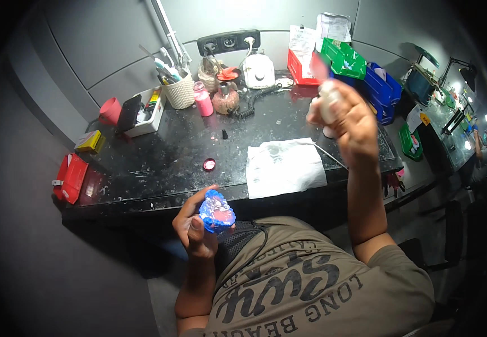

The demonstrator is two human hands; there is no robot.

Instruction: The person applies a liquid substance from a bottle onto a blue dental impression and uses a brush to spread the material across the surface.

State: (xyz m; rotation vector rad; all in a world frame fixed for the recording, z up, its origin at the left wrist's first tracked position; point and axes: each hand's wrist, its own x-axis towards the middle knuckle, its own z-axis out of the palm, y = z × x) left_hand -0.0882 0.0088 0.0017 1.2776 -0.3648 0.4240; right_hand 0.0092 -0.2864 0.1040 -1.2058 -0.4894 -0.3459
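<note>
Below the bench's front edge, my left hand (194, 229) grips a bright blue, tooth-edged dental mould (217, 212). Pink material and whitish patches show on the mould's upper face. My right hand (354, 121) is raised over the right part of the bench, its fingers wrapped around a small pale bottle (328, 102). A pinkish, motion-blurred shape (318, 67) stands out from the bottle's top; I cannot tell what it is. Beneath and left of that hand lies a white paper towel (285, 168), with a thin metal tool (331, 156) along its right side.
A round dark-red lid (209, 164) and a small black cone (225, 134) lie on the black bench (164, 177). Behind them stand a pink bottle (203, 102), a white brush cup (178, 92) and a white device (259, 72). Red (301, 68), green (344, 60) and blue bins (379, 90) stand back right.
</note>
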